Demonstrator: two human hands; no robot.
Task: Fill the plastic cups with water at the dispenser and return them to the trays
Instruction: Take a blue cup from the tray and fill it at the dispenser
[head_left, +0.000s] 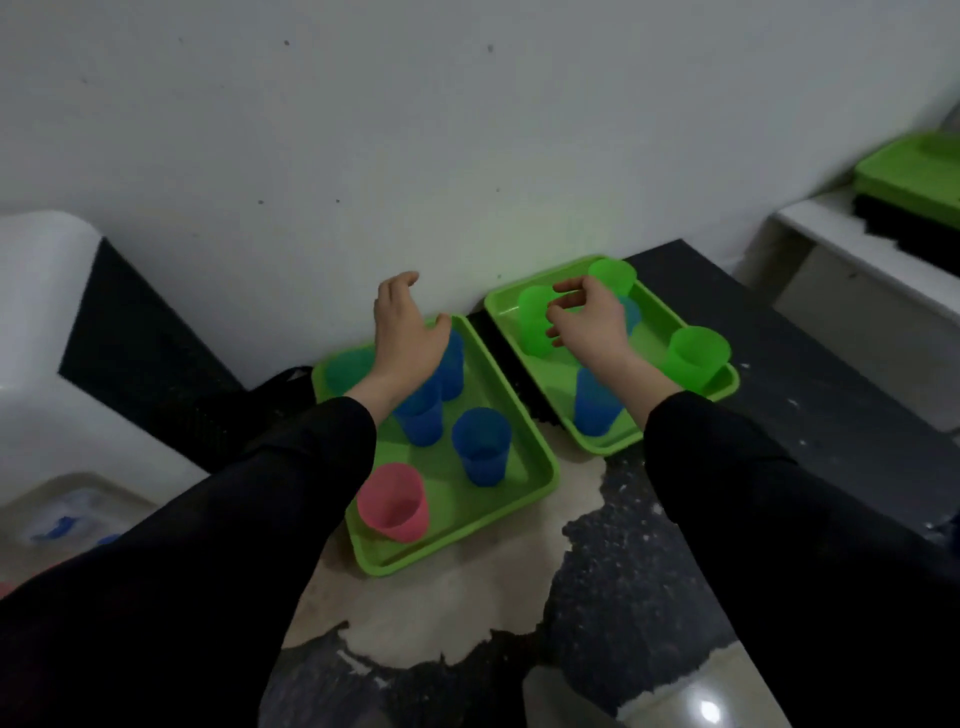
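Nearby: pink cup (393, 503) upright at the near corner of the left tray (511, 395)
Further in: three blue cups (422, 418) upright on that tray
Right tray (605, 448): lies beside the left one, with a narrow gap between; one blue cup (592, 410) stands at its near end and green cups (696, 358) beyond
Left grip (408, 332): spread, fingers loose, holding nothing, above the left tray's far end
Right grip (587, 322): fingers curled at a green cup (534, 325); cannot tell whether it pinches the cup
Far right: third tray (914, 171) on a white ledge (810, 223)
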